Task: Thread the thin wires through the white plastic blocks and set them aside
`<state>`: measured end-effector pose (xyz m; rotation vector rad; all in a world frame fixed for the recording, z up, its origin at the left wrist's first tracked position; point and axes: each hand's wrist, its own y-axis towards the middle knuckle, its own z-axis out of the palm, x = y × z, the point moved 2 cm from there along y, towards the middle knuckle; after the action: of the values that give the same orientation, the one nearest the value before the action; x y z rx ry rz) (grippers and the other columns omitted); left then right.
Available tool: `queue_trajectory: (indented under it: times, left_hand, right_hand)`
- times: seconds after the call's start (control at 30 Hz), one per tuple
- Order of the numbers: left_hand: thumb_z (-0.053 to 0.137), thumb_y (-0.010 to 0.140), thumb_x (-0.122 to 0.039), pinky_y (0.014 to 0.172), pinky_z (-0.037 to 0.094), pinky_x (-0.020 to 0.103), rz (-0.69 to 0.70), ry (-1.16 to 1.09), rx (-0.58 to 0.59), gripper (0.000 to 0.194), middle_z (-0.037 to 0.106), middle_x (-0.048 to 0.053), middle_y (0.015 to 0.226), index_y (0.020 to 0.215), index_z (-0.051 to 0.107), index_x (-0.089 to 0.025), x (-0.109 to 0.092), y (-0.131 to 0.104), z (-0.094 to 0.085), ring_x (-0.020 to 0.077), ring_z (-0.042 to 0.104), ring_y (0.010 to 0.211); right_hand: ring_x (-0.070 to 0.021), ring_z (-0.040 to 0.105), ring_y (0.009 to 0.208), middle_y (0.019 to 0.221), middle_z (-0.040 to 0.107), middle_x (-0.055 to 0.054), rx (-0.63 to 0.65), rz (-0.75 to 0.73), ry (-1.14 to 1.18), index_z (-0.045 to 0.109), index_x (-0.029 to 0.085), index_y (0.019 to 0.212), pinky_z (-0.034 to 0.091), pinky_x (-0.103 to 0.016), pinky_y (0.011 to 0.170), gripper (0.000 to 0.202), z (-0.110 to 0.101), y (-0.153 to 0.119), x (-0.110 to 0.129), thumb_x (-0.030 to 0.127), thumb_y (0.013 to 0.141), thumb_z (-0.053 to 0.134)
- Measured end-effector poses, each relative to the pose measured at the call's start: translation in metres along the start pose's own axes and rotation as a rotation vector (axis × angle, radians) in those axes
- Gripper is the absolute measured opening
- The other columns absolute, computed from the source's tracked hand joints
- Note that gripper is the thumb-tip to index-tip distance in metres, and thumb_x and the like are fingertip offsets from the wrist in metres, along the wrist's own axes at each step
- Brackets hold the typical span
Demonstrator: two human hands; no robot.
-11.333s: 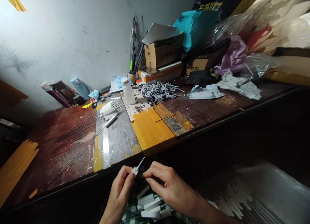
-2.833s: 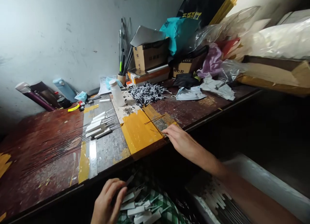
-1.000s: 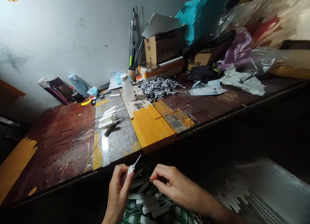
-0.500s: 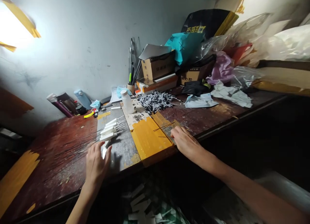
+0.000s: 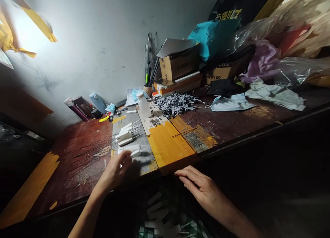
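Note:
My left hand [image 5: 118,167] is over the front of the grey strip, its fingers closed at the end of a small white block [image 5: 135,153]. Just behind it, several white blocks [image 5: 125,141] with thin pale stems lie in a row, and long thin dark wires [image 5: 90,148] spread to their left. My right hand [image 5: 199,184] hangs in front of the table edge, thumb and fingers pinched together; a tiny dark tip shows there, too small to name. Thin dark rods [image 5: 184,132] lie across the yellow-taped board [image 5: 170,147].
A white bottle [image 5: 143,105] stands beside a heap of black and white sticks [image 5: 177,104]. Behind are cardboard boxes [image 5: 177,64] and a cup of rods [image 5: 147,90]. Face masks [image 5: 232,103] and cloths lie right, flasks [image 5: 97,103] left. White pieces [image 5: 157,210] lie below the table.
My right hand has come off the tabletop to in front of its edge. My left hand has closed at a white block. The view has shifted, with the table's things further right.

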<state>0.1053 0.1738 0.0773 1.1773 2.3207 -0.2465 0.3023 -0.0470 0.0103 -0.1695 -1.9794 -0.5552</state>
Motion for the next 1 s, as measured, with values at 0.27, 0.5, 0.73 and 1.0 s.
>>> queue_trajectory:
  times: [0.27,0.5,0.73,1.0]
  left_hand:
    - [0.040,0.095,-0.050,0.065,0.041,0.023,-0.216,-0.496,0.304,0.044,0.057,0.002,0.084,0.122,0.060,-0.022,-0.022,-0.056,0.028,0.0140,0.048,0.073]
    - [0.045,0.093,-0.053,0.046,0.023,0.020,-0.315,-0.802,0.399,0.046,0.035,-0.004,0.062,0.106,0.063,-0.013,-0.031,-0.064,0.039,0.0079,0.029,0.053]
    - [0.061,0.086,-0.045,0.055,0.037,0.020,-0.257,-0.878,0.296,0.030,0.048,-0.001,0.076,0.097,0.061,-0.016,-0.029,-0.068,0.058,0.0103,0.042,0.064]
    - [0.053,0.092,-0.042,0.074,0.043,0.024,-0.263,-0.768,0.140,0.027,0.060,0.003,0.089,0.099,0.064,-0.019,-0.035,-0.075,0.075,0.0162,0.052,0.083]
  right_hand:
    - [-0.0138,0.063,0.088,0.098,0.064,-0.001,0.068,0.039,0.191,0.066,0.024,0.107,0.050,-0.023,0.084,0.020,0.033,0.009,0.020,0.019,0.095,0.051]
    - [-0.0132,0.063,0.087,0.091,0.064,-0.001,0.133,-0.031,0.299,0.071,0.024,0.103,0.050,-0.022,0.079,0.020,0.039,0.007,0.033,0.016,0.093,0.055]
    - [-0.0119,0.061,0.080,0.087,0.063,0.000,0.220,0.030,0.212,0.072,0.023,0.095,0.047,-0.019,0.072,0.019,0.033,0.002,0.039,0.014,0.092,0.056]
    - [-0.0113,0.058,0.074,0.085,0.062,0.001,0.263,0.150,0.150,0.071,0.021,0.089,0.043,-0.019,0.063,0.020,0.037,0.000,0.037,0.009,0.086,0.055]
